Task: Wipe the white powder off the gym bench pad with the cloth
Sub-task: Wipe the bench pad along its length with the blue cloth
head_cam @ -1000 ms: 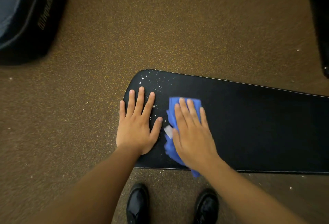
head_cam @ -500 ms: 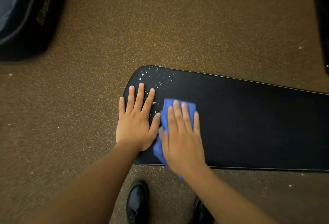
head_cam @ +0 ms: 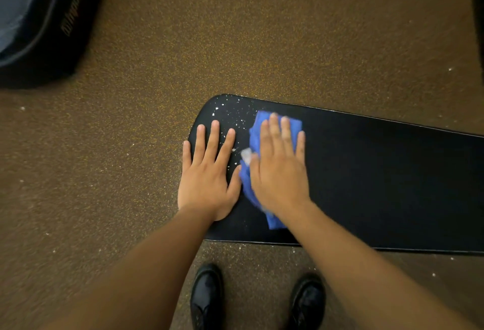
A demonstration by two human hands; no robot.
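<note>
A: Blue cloth [head_cam: 277, 122] pinned flat under right hand [head_cam: 279, 169], fingers spread, mid-wipe on bench pad [head_cam: 379, 185].
B: Left hand [head_cam: 207, 172]?
A: Flat, splayed, bracing pad end. Powder [head_cam: 230, 117] left beyond fingertips. Next: sweep cloth there.

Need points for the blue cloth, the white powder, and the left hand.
blue cloth [head_cam: 291, 123], head view: far corner beyond the fingertips.
white powder [head_cam: 237, 122], head view: specks on the pad's rounded end.
left hand [head_cam: 207, 180], head view: back of the hand, flat on the pad.
</note>
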